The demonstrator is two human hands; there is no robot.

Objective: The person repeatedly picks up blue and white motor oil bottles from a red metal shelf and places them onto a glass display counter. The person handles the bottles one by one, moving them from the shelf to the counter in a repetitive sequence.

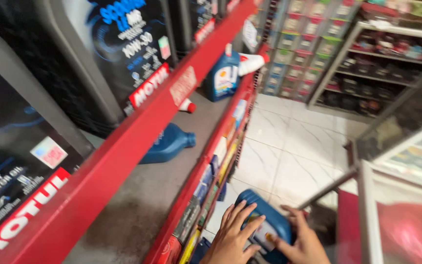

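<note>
Hands (269, 239) around smooth blue plastic bottle (264, 222), beside red metal shelf (123, 146).

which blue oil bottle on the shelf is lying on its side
The dark blue bottle mid-shelf lies on its side; the lighter blue jug farther back stands upright.

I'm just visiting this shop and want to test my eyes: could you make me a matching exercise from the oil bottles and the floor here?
Things:
1. blue plastic bottle with a pale label
2. dark blue plastic bottle
3. white plastic bottle with a red cap
4. white marbled tile floor

States:
A. lying on its side on the grey shelf
B. lying at the shelf's far end
C. below the red shelves
D. held between both hands

Pairs: 1-D, 2-A, 3-B, 4-C
</note>
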